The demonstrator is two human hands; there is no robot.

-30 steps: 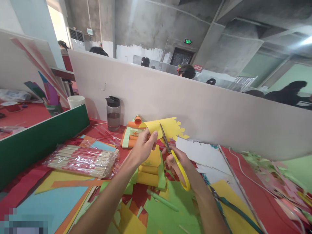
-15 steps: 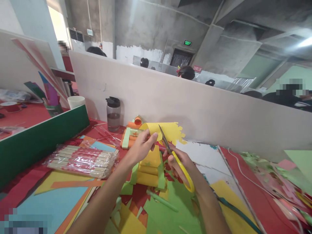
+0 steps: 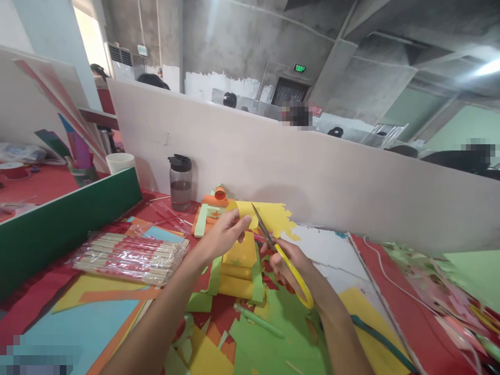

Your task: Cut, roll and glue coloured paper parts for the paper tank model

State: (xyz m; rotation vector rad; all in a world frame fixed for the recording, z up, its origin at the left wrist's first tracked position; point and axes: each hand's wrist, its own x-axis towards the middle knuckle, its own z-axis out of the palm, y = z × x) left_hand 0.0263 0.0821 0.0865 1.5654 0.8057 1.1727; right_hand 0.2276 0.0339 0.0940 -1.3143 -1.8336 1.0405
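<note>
My left hand (image 3: 228,229) pinches the left part of a sheet of yellow paper (image 3: 269,211), whose left end curls and whose right edge is cut ragged. In my right hand (image 3: 291,260) are scissors with yellow handles (image 3: 295,276); their blades point up and left, across the paper. How far the blades are apart is hard to make out. Below the hands lies a yellow paper roll piece (image 3: 238,271) with light green side strips. Behind my left hand stands an orange paper roll piece (image 3: 201,224) with pale green strips and a star.
A dark-lidded bottle (image 3: 180,182) stands by the white partition (image 3: 234,140). Wrapped wooden sticks (image 3: 128,258) lie on the left, beside blue paper (image 3: 86,333). Green paper (image 3: 281,338) and a green pen (image 3: 260,320) are in front. A white cable (image 3: 390,276) crosses the right side.
The yellow paper has turned slightly and its ragged end sits a little lower. Both hands keep nearly the same place and hold; the view has shifted slightly.
</note>
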